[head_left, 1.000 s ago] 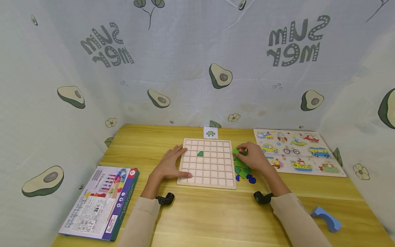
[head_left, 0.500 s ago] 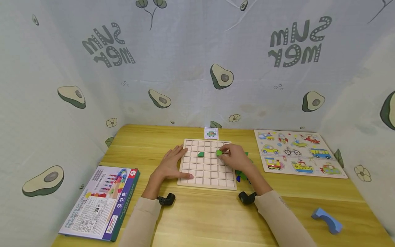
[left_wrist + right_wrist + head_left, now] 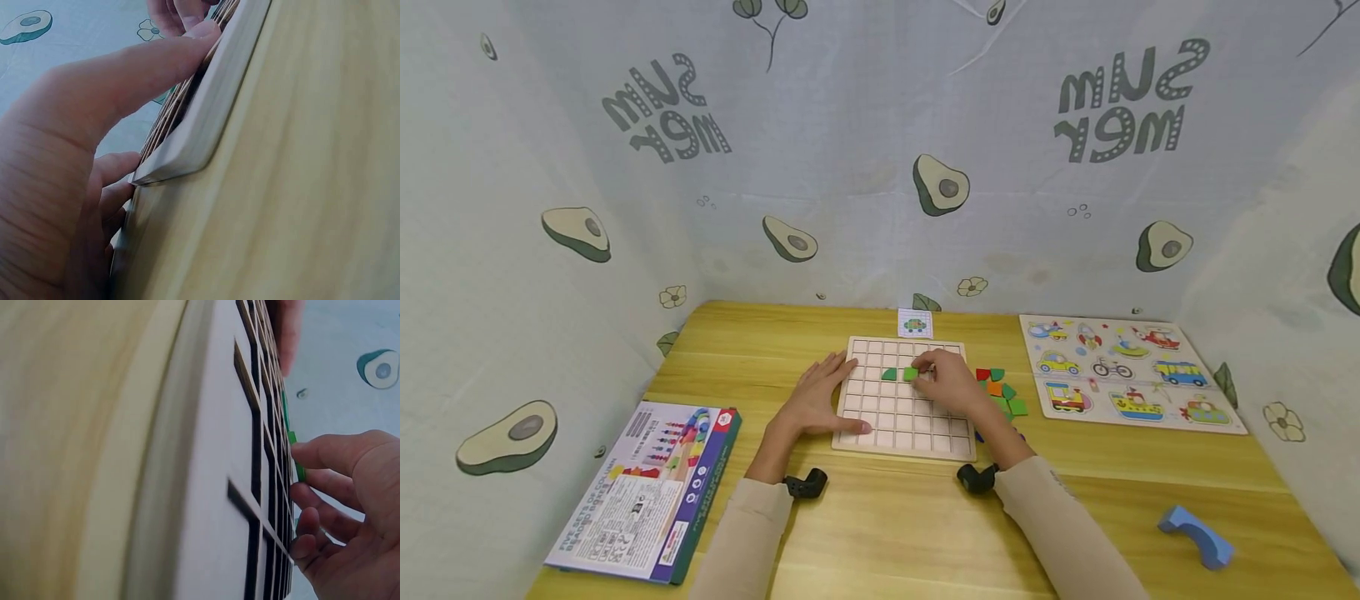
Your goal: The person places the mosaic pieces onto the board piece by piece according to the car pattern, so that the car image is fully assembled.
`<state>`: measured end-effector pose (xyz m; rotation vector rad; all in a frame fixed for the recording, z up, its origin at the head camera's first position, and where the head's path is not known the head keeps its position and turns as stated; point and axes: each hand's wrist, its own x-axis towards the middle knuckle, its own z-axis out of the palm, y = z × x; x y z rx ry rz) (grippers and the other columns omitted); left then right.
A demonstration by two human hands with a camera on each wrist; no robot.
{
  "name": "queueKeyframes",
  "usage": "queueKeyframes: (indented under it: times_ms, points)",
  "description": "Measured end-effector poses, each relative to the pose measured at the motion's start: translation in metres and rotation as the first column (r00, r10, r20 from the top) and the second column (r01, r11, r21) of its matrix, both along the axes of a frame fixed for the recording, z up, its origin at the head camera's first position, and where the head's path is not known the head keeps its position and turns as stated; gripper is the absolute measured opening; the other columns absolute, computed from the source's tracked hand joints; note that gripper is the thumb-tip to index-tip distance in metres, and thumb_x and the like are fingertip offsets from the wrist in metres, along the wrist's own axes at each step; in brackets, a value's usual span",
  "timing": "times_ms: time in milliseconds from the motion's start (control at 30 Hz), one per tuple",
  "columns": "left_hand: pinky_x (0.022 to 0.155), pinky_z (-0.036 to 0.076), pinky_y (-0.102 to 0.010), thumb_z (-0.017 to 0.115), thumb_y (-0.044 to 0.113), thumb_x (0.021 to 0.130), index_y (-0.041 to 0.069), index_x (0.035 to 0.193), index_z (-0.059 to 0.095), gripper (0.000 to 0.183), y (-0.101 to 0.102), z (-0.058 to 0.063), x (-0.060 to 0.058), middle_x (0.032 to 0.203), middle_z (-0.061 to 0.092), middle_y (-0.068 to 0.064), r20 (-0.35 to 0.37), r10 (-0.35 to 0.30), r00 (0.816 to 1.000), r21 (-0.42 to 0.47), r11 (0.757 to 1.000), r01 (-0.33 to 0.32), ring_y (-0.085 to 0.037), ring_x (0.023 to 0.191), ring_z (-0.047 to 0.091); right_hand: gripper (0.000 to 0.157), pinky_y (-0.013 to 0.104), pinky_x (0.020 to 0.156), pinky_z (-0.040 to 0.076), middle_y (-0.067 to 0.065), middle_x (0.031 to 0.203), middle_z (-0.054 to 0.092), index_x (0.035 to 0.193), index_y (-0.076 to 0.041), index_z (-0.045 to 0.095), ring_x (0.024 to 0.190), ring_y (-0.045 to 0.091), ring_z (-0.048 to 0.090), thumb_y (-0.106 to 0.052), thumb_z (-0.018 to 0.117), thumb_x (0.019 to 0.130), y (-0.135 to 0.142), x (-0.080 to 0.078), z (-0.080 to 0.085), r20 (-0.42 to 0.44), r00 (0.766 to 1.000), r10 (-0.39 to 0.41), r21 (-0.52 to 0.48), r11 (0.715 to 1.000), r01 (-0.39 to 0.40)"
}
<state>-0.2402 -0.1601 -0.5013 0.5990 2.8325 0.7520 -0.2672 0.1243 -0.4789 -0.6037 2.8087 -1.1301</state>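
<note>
A wooden grid board [image 3: 880, 417] lies flat on the table. My left hand [image 3: 815, 400] rests at its left side, fingers spread and fairly straight; the thumb [image 3: 156, 65] presses on the board's face near the lower left corner. My right hand [image 3: 951, 383] is over the board's upper right part and pinches a light green square tile [image 3: 911, 374] between thumb and fingertips, in a cell or just above it; which, I cannot tell. A darker green quarter-round tile [image 3: 889, 374] lies in a cell to its left. The right wrist view shows the pinched green tile [image 3: 294, 440] edge-on.
Loose green, red, orange and blue tiles [image 3: 1002, 404] lie right of the board, partly behind my right wrist. A small picture card [image 3: 915, 323] stands behind it. A picture puzzle [image 3: 1112, 367] is at the back right, a blue arch block [image 3: 1198, 537] front right, a boxed toy [image 3: 640, 492] left.
My right hand has picked a light green square tile from the loose tiles and carried it left over the board, beside the quarter-round tile. My left hand has stayed put.
</note>
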Motion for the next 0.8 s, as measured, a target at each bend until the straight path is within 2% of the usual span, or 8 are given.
queueKeyframes:
  times_ms: [100, 333, 533, 800]
  points:
    - [0.13, 0.01, -0.057, 0.079, 0.067, 0.071, 0.018, 0.165, 0.027, 0.118, 0.0012, 0.0004, -0.0001, 0.174, 0.015, -0.008, 0.0, 0.001, 1.0, 0.003, 1.0, -0.001, -0.032, 0.162, 0.01, 0.027, 0.032, 0.073, 0.045, 0.014, 0.106, 0.068, 0.117, 0.0, 0.073, 0.077, 0.019, 0.05, -0.012, 0.07, 0.093, -0.0028, 0.0002, -0.0003, 0.004, 1.0, -0.002, -0.003, 1.0, 0.002]
    - [0.13, 0.009, -0.056, 0.079, 0.069, 0.07, 0.018, 0.165, 0.028, 0.119, 0.0031, 0.0012, 0.0, 0.174, 0.015, -0.007, 0.008, 0.005, 1.0, 0.005, 1.0, -0.005, -0.031, 0.162, 0.008, 0.025, 0.031, 0.071, 0.043, 0.008, 0.097, 0.064, 0.114, -0.006, 0.077, 0.079, 0.019, 0.05, -0.015, 0.071, 0.091, -0.0076, -0.0021, -0.0029, -0.01, 1.0, -0.028, 0.062, 0.998, 0.029]
    - [0.13, 0.009, -0.056, 0.08, 0.068, 0.071, 0.019, 0.165, 0.028, 0.118, 0.0016, -0.0009, -0.0014, 0.174, 0.015, -0.007, 0.005, 0.006, 1.0, 0.002, 1.0, -0.006, -0.031, 0.162, 0.009, 0.027, 0.032, 0.072, 0.045, 0.008, 0.098, 0.064, 0.115, -0.006, 0.076, 0.082, 0.02, 0.051, -0.017, 0.072, 0.091, -0.0096, -0.0033, -0.0034, -0.005, 1.0, -0.028, 0.064, 0.998, 0.028]
    - [0.13, 0.009, -0.056, 0.08, 0.069, 0.072, 0.019, 0.165, 0.027, 0.118, -0.0004, -0.0029, -0.0024, 0.174, 0.014, -0.008, 0.001, 0.001, 1.0, -0.003, 1.0, -0.001, -0.031, 0.162, 0.009, 0.029, 0.032, 0.072, 0.045, 0.011, 0.102, 0.067, 0.119, -0.002, 0.073, 0.079, 0.02, 0.052, -0.016, 0.073, 0.094, -0.0032, -0.0006, -0.0026, -0.001, 0.999, -0.051, -0.028, 0.998, 0.051]
